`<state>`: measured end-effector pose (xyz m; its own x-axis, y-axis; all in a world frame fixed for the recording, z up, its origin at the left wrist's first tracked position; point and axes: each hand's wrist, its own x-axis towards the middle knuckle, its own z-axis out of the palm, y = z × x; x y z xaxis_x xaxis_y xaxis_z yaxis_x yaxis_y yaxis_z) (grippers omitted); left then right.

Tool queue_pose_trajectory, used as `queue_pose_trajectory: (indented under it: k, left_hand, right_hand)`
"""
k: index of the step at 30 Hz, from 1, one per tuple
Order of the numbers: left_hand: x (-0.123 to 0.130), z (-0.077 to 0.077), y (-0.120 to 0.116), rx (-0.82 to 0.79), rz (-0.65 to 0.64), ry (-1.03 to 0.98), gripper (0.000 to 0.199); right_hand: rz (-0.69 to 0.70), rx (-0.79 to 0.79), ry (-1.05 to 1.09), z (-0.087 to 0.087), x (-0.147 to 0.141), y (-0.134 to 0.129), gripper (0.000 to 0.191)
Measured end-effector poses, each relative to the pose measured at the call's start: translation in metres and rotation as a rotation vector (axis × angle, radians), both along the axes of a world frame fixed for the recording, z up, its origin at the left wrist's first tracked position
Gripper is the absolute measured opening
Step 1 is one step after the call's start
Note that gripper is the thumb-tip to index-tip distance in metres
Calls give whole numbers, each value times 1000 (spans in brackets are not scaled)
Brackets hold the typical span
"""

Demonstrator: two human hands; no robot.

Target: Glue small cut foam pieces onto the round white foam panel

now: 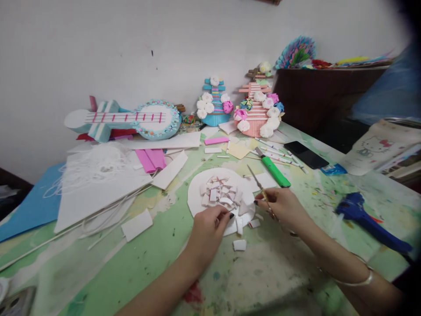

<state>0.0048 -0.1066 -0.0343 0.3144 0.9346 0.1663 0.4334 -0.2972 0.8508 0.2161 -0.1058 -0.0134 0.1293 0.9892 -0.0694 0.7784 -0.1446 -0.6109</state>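
Observation:
A round white board (194, 193) lies on the green-stained table, with a heap of small white and pinkish cut pieces (223, 193) on it. At the board's lower edge is my left hand (210, 226), its thumb and fingers pinched together; whatever is between the fingertips is too small to make out. To the right of the heap, my right hand (279, 206) holds a thin pointed metal tool (258, 182), its tip directed up and away. A few loose white pieces (239, 245) lie in front of the board, between my hands.
A green cutter (275, 172), several markers (279, 157) and a black phone (305, 154) lie behind my right hand. At right is a blue glue gun (371, 221). White sheets (98, 193) and string lie left. Decorated instrument models (215, 107) stand along the wall.

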Motion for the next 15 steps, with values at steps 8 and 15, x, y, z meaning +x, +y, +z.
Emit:
queue_pose_trajectory:
  k: [8,15]
  left_hand:
    - [-2,-2,0,46,-9,54,17]
    - [0,1,-2,46,53,36,17]
  right_hand:
    - [-19,31,-420,7,54,-42,37]
    - [-114,196,-434,-16,74,-64,28]
